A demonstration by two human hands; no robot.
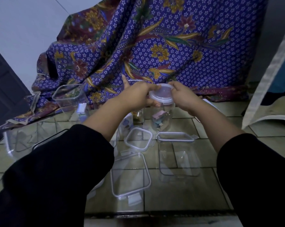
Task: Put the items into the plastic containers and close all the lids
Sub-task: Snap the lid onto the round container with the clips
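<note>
Head camera is showing both hands meeting over a tall round container (161, 118) standing on the tiled floor (187, 190). The left hand (138, 94) and the right hand (182, 94) are each pinching opposite edges of a round lid (161, 94), keeping it level above the mouth, probably so it seats squarely. Pastel items (159, 116) are lying inside the container; what they are is hard to tell in this dim light. Three more lids, including a small square lid (138, 139), are lying nearby, waiting for the other open containers.
</note>
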